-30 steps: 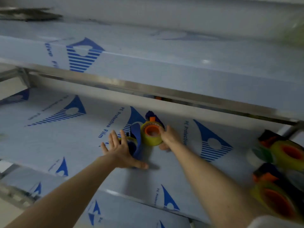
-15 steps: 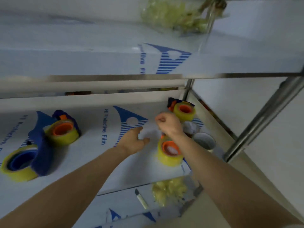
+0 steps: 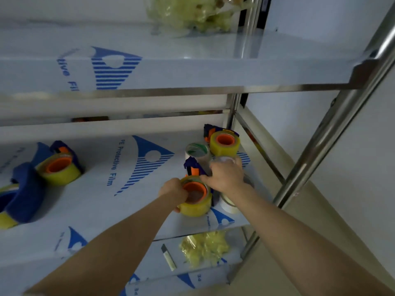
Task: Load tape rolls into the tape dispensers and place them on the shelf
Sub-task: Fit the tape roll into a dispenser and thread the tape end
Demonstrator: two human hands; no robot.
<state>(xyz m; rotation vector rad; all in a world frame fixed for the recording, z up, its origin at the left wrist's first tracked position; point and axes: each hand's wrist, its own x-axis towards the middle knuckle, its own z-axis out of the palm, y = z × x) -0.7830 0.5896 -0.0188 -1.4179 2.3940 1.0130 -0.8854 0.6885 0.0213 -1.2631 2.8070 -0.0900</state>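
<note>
While your left hand (image 3: 174, 190) grips the near dispenser (image 3: 193, 167), its fingers curl round the left side of the yellow roll (image 3: 196, 208) loaded in it, reaching the rim of the orange core (image 3: 195, 185). That dispenser sits on the middle shelf (image 3: 128, 201), toward its right end and close to the near edge, with the blue handle pointing far.

Your right hand (image 3: 226, 176) lies just right of it, back up. The thumb touches the roll's far right rim, and the other fingers bend down over a clear roll (image 3: 224, 160); you cannot tell whether they actually grip it. A second clear roll (image 3: 228, 205) shows under your wrist, and a pale roll (image 3: 196, 150) stands just beyond the handle. Farther off, a second loaded dispenser (image 3: 224, 144) stands by the corner post (image 3: 232, 112).

Half a second ago your left hand lay open on the shelf, apart from the roll, and your right was a fist above the dispenser. Now the left has closed on the roll and the right has shifted to the loose rolls.

Two more loaded dispensers (image 3: 58, 167) sit at the shelf's left end.
</note>
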